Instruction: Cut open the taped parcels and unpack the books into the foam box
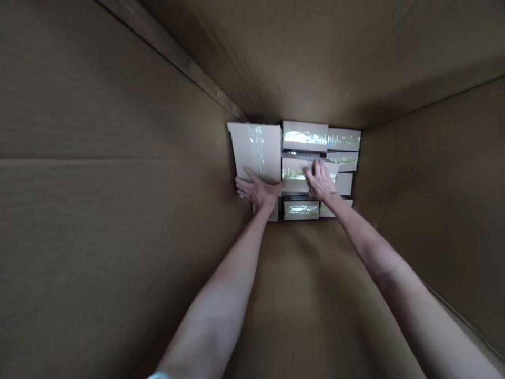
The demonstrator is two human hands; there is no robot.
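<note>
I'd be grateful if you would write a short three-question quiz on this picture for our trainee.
1. Which hand lies over the lower part of the large box?
2. True or false: the tape on that large box runs from side to side in the picture.
3. Fill in: the surrounding walls are coloured ____.

Key:
1. The left hand; the right hand is on a taped box beside it.
2. False; it runs top to bottom.
3. Brown.

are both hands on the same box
No, the left hand is at the large box, while the right hand is on a smaller taped box beside it.
</note>
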